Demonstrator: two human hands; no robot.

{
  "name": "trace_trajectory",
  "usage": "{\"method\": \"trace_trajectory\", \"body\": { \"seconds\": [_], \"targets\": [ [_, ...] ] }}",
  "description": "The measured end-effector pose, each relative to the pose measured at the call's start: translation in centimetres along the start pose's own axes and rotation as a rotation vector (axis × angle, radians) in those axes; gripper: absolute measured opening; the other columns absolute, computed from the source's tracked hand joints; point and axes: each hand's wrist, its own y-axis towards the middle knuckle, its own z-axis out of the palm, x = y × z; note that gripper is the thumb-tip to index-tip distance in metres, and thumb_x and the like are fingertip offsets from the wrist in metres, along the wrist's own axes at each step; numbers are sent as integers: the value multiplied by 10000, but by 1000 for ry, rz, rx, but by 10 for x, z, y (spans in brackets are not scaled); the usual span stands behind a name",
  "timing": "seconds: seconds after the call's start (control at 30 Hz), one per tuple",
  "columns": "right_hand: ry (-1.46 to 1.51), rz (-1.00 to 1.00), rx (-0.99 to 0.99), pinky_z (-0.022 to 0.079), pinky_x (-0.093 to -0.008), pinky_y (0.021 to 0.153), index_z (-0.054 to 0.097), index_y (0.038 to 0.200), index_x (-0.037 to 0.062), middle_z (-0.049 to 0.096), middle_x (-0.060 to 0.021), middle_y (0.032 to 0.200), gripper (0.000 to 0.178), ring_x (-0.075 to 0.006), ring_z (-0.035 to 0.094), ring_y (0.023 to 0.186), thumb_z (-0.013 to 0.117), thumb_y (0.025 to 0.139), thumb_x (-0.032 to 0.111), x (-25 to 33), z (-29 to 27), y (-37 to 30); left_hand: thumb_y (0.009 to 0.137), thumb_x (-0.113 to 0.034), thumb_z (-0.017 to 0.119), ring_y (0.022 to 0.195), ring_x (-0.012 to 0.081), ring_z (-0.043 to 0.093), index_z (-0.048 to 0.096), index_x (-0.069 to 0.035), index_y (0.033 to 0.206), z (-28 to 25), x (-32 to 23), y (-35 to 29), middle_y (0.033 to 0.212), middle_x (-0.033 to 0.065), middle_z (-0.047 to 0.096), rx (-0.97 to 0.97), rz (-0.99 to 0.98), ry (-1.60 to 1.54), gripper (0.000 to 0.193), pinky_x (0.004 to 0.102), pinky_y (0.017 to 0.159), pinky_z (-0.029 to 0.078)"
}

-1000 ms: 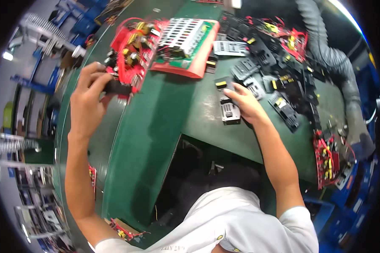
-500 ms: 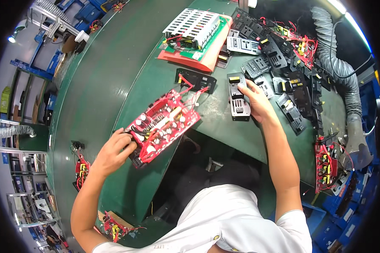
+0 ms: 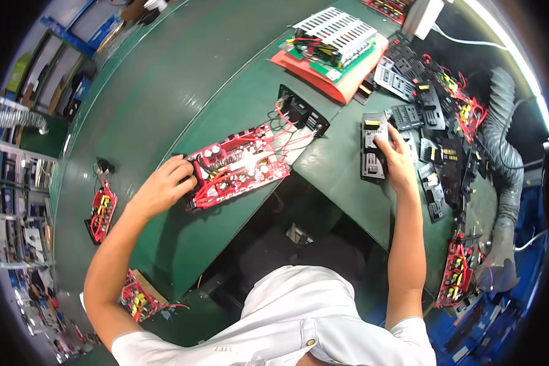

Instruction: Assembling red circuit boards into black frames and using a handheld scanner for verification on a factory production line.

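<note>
My left hand (image 3: 165, 188) has its fingers curled over the left end of a long red circuit board (image 3: 238, 168), crowded with parts and red wires. Red and black wires run from the board's right end to a black end panel (image 3: 304, 111), which lies tilted on the bench. At the right, my right hand (image 3: 401, 161) is closed on the edge of a black and grey socket panel (image 3: 373, 140) with a yellow part near its top. Its thumb rests on the panel's face, while the other fingers are partly hidden.
Several similar panels (image 3: 434, 192) lie in a heap right of my right hand. A white slotted metal case (image 3: 335, 30) on a green base rests on orange foam (image 3: 348, 88). More red boards (image 3: 105, 210) lie around. A grey hose (image 3: 503, 134) hangs at the right.
My view has turned, shifting the whole scene. The red board and its end panel have swung to a flatter angle, with my left hand still at its end. My right hand keeps hold of the socket panel.
</note>
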Motion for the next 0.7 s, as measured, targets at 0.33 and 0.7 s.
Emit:
{"method": "trace_trajectory", "body": {
  "seconds": [0.33,0.7],
  "targets": [
    [-155,-93,-30,534,-265,802,361,1459,17,657,-80,1116,590,-112,642,913,627,942,116,8,-1,1,786,-9,621,1241,411,478,514,-144,1288,-35,6,26,1351,180,455,239,-868,-354,531,451,1043,417],
    [-1108,-612,-294,478,-348,912,450,1406,36,598,-158,1180,584,-256,601,1033,698,883,118,6,7,-2,846,-301,700,1262,323,514,167,-88,1543,13,-1,13,1424,261,435,81,-1202,-1066,904,408,1039,410]
  ]
}}
